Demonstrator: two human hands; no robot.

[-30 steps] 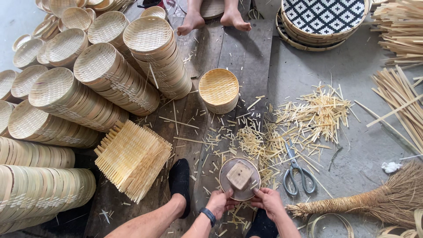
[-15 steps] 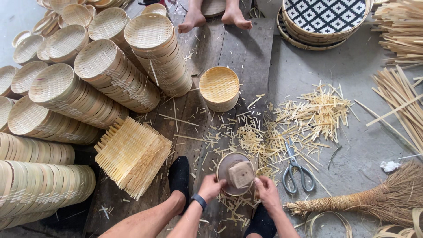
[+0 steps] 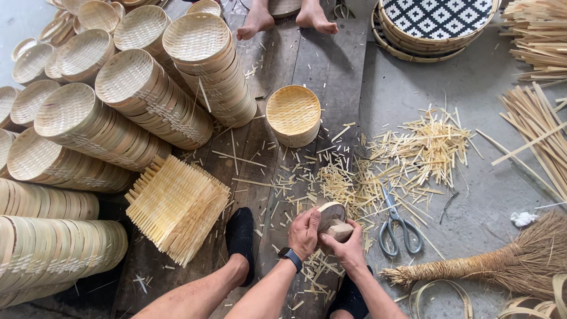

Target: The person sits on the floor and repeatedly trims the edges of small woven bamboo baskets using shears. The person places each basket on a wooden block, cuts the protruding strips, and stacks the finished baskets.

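My left hand (image 3: 305, 232) and my right hand (image 3: 349, 248) both grip a small round bamboo-rimmed piece (image 3: 331, 214), now tipped on edge, with a pale wooden block (image 3: 340, 230) pressed inside it between my fingers. I wear a dark watch (image 3: 290, 257) on the left wrist. My feet in black socks (image 3: 241, 236) rest on the wooden boards either side of my arms. A stack of square woven bamboo mats (image 3: 176, 207) lies to my left. A small round woven basket (image 3: 293, 115) stands ahead on the boards.
Long rows of stacked woven baskets (image 3: 136, 94) fill the left side. Bamboo offcuts (image 3: 407, 147) litter the floor, with scissors (image 3: 397, 223) among them. A straw broom (image 3: 502, 263) lies at right, bamboo strips (image 3: 537, 136) beyond. Another person's bare feet (image 3: 286, 18) are at top.
The round piece lay flat in my hands, face up with the block on top; now it is tilted onto its edge and both hands close tighter around it.
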